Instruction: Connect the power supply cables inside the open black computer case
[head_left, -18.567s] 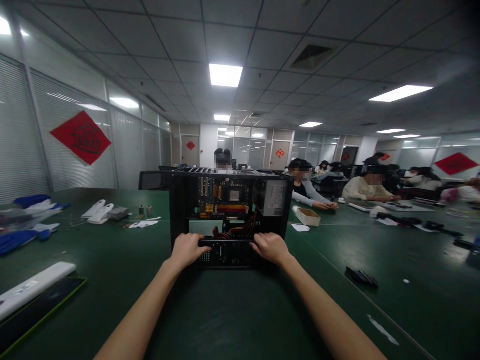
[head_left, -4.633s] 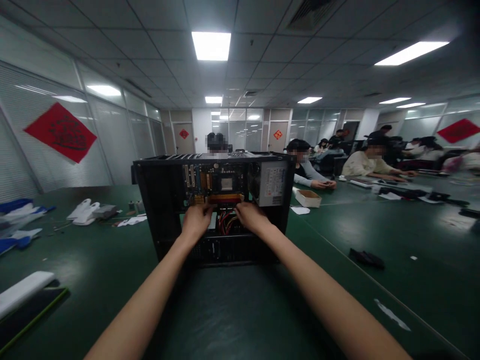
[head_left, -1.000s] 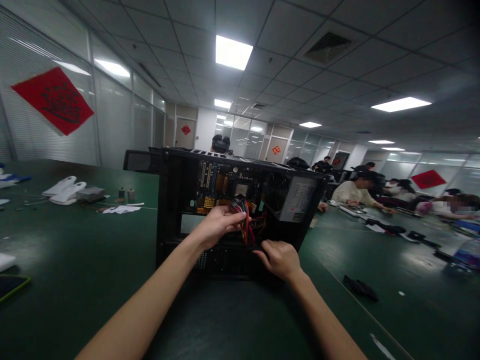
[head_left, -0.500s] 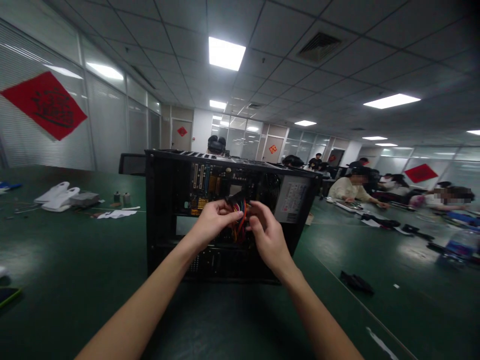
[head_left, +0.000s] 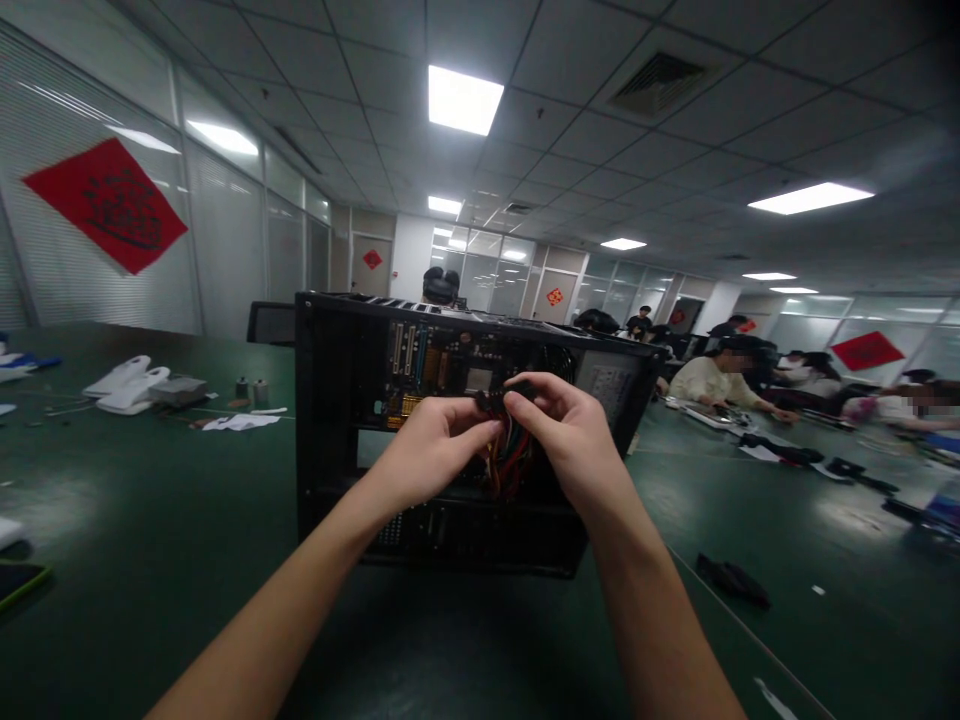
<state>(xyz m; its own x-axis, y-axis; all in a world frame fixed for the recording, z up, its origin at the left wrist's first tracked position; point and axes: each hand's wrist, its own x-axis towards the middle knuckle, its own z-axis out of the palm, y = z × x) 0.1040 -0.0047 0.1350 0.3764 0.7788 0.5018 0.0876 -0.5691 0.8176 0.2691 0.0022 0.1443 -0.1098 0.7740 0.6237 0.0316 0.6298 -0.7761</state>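
Note:
A black computer case [head_left: 322,400] stands on the green table with its open side facing me. Inside it show a motherboard [head_left: 439,365] and, at the right, a power supply [head_left: 611,385] with a label. My left hand [head_left: 450,445] pinches the left part of a dark connector [head_left: 495,400] in front of the board. The thumb and fingers of my right hand [head_left: 566,425] are closed on the same connector from the right. Red, orange and black cables [head_left: 506,465] hang below it between both hands.
White bags [head_left: 127,385], a grey box [head_left: 176,390] and paper [head_left: 244,420] lie on the table [head_left: 150,520] at the left. A phone [head_left: 19,580] lies at the left edge. A black item [head_left: 733,580] is at the right. People sit further back at the right.
My right hand has moved up and inward and now grips the connector; its fingers were apart before. The view has shifted slightly, and the cables hang a little further right.

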